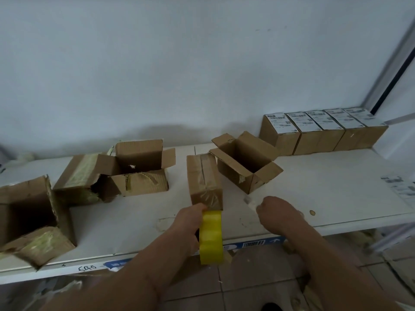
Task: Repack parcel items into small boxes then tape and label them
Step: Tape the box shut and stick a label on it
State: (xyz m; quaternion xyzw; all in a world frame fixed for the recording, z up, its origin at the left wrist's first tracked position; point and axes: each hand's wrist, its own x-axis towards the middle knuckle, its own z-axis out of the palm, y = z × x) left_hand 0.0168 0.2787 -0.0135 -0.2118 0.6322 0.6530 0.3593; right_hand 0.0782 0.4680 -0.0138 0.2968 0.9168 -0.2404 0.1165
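Head view: your left hand (187,223) grips the yellow tape dispenser (211,236) against the near end of the closed small box (204,182), mid-table (314,187).
Right hand (272,208): curled loosely just beside the box; whether it pinches anything, you cannot tell.
Risk: nothing braces the box, so it may slide as you pull, and the tape may wrinkle or tear crooked.
Count: five labelled boxes (323,131) far right; four opened boxes; one loose label sheet (402,187).

labels on the row of sealed boxes (323,129), upper right: print blurred | torn box (31,221): cut by left edge | label sheet (402,187): cut by right edge, unreadable
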